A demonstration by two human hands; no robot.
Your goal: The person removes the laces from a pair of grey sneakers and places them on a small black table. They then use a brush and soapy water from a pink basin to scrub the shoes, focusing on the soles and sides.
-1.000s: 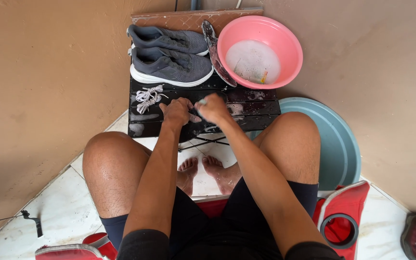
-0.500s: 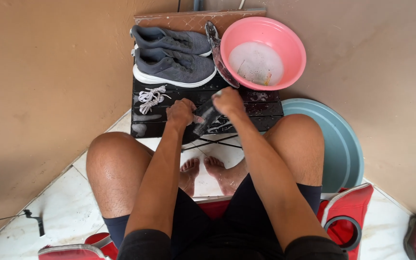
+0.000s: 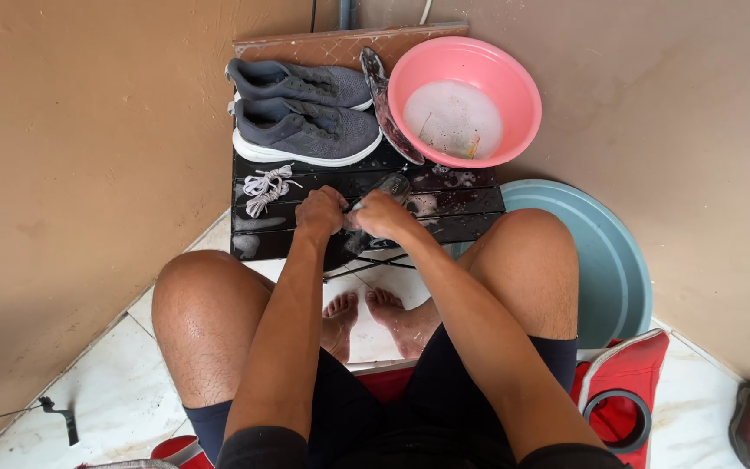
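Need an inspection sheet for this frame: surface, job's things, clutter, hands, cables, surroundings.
Surface: black slatted table, wet and soapy.
Job's things: dark flat piece, apparently an insole, between both hands; second dark insole leaning on pink basin of sudsy water.
Clutter: pair of grey shoes, laces out; white laces bundled on the table.
Hands: left hand and right hand close together on the piece; grip hidden.
Cables: dark cord on the wall.
Surroundings: tan walls, white tile floor, blue tub, red container.
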